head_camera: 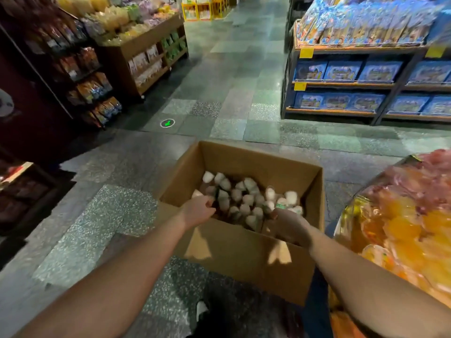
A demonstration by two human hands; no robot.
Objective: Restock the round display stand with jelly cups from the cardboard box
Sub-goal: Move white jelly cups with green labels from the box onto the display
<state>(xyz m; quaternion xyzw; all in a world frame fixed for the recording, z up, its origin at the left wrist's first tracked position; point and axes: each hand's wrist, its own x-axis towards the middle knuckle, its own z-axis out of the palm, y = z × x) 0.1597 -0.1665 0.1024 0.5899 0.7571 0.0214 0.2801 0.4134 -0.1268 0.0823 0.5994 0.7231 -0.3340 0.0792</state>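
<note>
Inside cardboard box (244,254), jelly cups (246,196) touching both hands' fingers (210,203)

Legible text: none. Yellow price tags (306,53) on the shelf (341,82) edges are showing no readable print; blue boxes (343,70) are carrying blurred artwork. A round floor marker (167,123) is showing a green arrow, without words.

brown cardboard box (244,252), whitish jelly cups (244,193) inside, orange and pinkish-red stuff on the round display stand (405,228), grey-green speckled floor tiles (227,128)
</note>
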